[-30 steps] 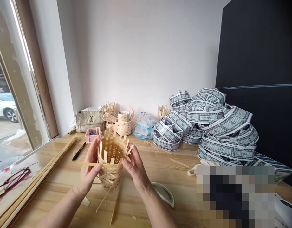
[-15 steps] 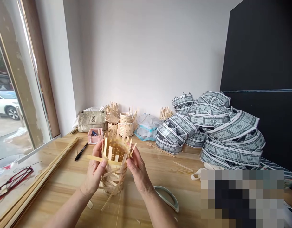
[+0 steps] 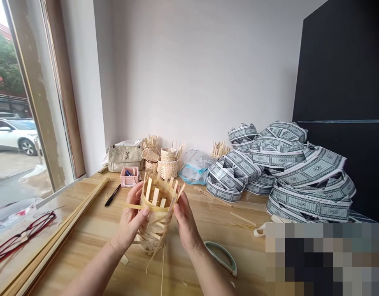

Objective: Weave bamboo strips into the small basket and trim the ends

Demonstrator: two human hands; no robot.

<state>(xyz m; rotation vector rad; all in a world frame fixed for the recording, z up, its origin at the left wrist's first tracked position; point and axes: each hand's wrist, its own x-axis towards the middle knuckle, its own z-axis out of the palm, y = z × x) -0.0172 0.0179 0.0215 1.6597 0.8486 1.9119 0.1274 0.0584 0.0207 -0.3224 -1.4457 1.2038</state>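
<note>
The wooden table (image 3: 204, 224) carries everything here; its near edge is out of view. The pile of patterned bands (image 3: 309, 181) fills its far right part, and a bundle of long strips (image 3: 75, 224) runs down its left side, slanting from the near left corner toward the back.

The woven basket (image 3: 154, 230) is at the near part of the table, left of the middle, directly between the two hands. Its long axis stands close to upright, mouth up; whether the base bears on the table is hard to tell. Both hands are closed in on its rim, one on each side, so neither has a gap to cross. The left hand (image 3: 133, 222) holds the left side, thumb pressed on the near face and fingers curled behind. The right hand (image 3: 185, 222) holds the right side around the upright slats, thumb toward the near face; its fingertips are partly hidden.

What matters most is the flat yellow strip (image 3: 161, 209): it lies level across the near rim, square to the basket's axis, and its free end juts out leftward past the left thumb, so the left hand is nearer to that end.
</note>
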